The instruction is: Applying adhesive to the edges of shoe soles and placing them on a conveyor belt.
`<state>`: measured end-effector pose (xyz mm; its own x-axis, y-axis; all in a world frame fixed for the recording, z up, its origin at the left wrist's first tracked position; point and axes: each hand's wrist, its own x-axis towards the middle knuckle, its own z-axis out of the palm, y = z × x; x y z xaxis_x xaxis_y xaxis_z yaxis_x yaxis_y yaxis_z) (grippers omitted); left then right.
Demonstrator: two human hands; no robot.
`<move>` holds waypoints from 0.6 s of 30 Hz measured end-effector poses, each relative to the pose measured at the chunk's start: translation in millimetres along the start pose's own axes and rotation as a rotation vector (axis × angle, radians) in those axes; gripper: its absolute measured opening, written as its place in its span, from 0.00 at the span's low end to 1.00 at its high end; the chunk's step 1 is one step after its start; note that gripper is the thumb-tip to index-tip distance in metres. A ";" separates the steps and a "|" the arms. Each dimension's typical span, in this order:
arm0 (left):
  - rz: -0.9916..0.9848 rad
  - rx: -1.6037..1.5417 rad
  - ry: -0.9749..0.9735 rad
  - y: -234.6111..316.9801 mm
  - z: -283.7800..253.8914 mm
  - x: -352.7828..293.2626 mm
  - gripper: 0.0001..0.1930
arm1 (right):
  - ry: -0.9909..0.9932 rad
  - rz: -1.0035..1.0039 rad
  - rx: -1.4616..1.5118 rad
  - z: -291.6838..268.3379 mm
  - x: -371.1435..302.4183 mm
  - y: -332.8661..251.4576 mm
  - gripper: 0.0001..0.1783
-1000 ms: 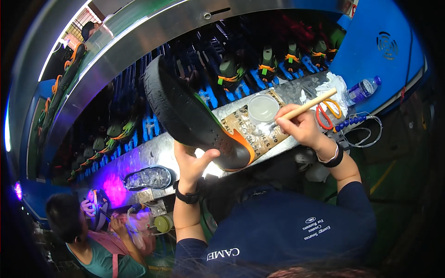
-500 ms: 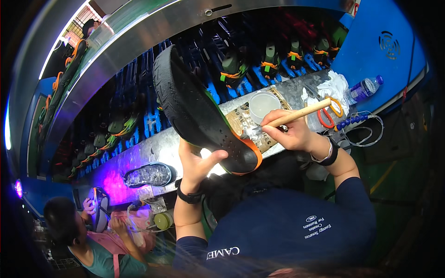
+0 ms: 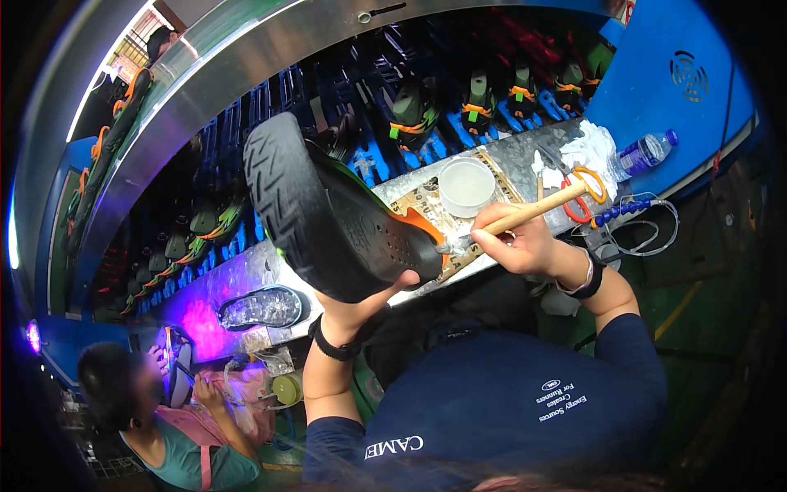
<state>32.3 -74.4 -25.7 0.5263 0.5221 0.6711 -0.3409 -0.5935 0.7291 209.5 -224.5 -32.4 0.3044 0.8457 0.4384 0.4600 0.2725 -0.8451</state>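
Observation:
My left hand (image 3: 361,307) grips a black shoe (image 3: 336,221) from below, thumb on its side near the heel. The shoe is tilted, its tread toward the far left, with orange trim at the heel and green along the edge. My right hand (image 3: 516,242) is closed round the pale wooden handle of a brush (image 3: 541,205). The brush tip meets the orange trim at the heel or is very close to it; its bristles are hard to make out. Just beyond that hand, a round translucent tub (image 3: 466,184) stands on a piece of printed cardboard (image 3: 467,258).
Shoes (image 3: 414,111) on blue holders line the machine behind the metal ledge (image 3: 361,197). A clear-topped sole (image 3: 261,309) lies on it at left. Scissors (image 3: 586,197), white tissue (image 3: 592,152), a bottle (image 3: 648,156) and a blue hose (image 3: 627,211) sit at right. A co-worker (image 3: 123,394) handles a shoe lower left.
My left hand has turned the shoe, so its treaded toe now faces me more and sits lower. The brush stays by the heel, its tip now at the orange trim's far side.

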 end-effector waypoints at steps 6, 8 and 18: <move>-0.002 0.232 -0.207 -3.5 -3.7 -4.1 0.27 | 0.017 0.054 0.070 3.1 -3.8 -4.9 0.01; 0.109 0.442 -0.212 -6.0 -4.4 -5.1 0.28 | 0.039 0.018 0.128 5.3 -3.9 -5.2 0.01; 0.064 0.100 -0.037 -10.5 -7.1 3.4 0.27 | 0.109 0.135 0.176 0.7 -2.3 4.3 0.02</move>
<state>32.1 -62.1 -30.2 0.5348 0.4596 0.7090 -0.2963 -0.6838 0.6668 210.2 -225.0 -37.3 0.4455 0.8280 0.3405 0.2599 0.2443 -0.9342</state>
